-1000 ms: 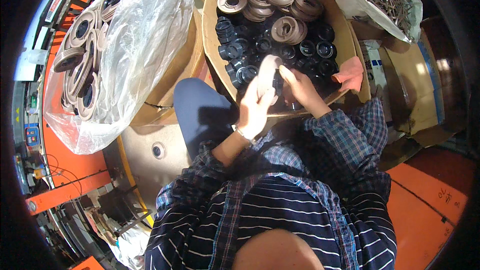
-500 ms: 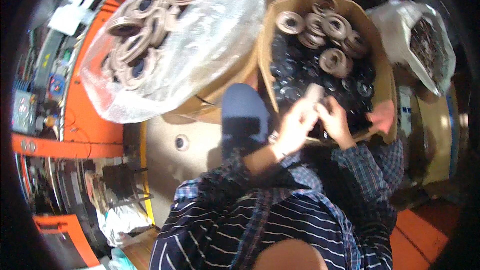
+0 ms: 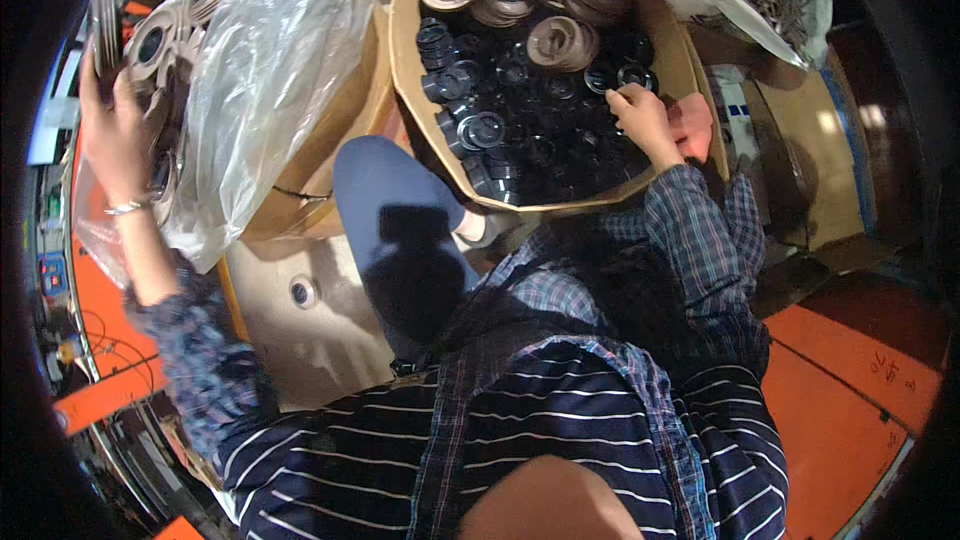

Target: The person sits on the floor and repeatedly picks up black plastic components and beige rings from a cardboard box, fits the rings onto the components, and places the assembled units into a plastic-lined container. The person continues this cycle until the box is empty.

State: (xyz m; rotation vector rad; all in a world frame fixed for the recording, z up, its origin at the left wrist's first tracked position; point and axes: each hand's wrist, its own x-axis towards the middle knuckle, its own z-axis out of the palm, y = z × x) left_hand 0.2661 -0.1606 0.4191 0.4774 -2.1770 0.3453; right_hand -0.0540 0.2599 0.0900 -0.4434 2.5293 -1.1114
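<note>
My left hand (image 3: 118, 140) is raised at the far left, thumb and fingers closed around the lower end of a grey-brown grooved ring (image 3: 105, 28) held on edge. Beside it lie more such rings (image 3: 152, 43) on a clear plastic bag (image 3: 290, 50). My right hand (image 3: 645, 122) is over the right side of a cardboard box (image 3: 405, 50), its fingertips pinched at the edge of a black round plastic part (image 3: 600, 76). Many similar glossy black parts (image 3: 540, 150) fill the box, with several brown flanged rings (image 3: 555, 43) on top at the far side.
A white sack (image 3: 800, 0) of thin dark pieces stands beyond the box's right side. A pink-red flap (image 3: 692, 125) is beside my right wrist. One ring (image 3: 303, 291) lies on the pale floor near my knee (image 3: 385, 180). Orange panels (image 3: 840, 400) are at the right.
My hands, together over the near part of the box around a pale piece, have parted. The left swung far left to the bagged rings; the right reached among the black parts. The view shifted.
</note>
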